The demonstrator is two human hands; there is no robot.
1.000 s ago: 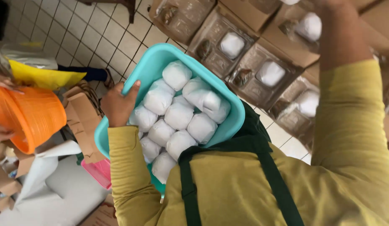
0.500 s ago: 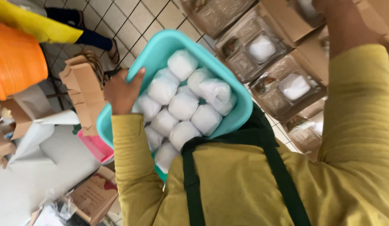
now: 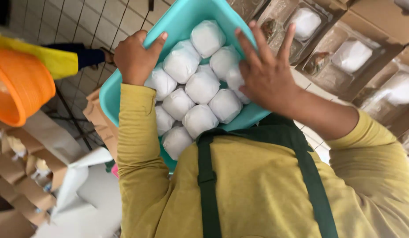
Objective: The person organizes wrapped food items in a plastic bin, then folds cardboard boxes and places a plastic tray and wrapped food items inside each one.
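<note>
While my left hand [image 3: 136,57] curls over the near rim of the turquoise plastic tub [image 3: 180,20], thumb inside and fingers closed on the edge, I've got it pressed against my chest. Packed in it are white wrapped round bundles [image 3: 202,87], side by side in rows. My right hand [image 3: 268,72] lies over them at the right side, fingers spread wide and straight, palm touching the bundles, gripping nothing. Off left, an orange plastic bucket [image 3: 19,86] is in view. Upper right, brown cardboard trays [image 3: 354,55] hold more white bundles.
</note>
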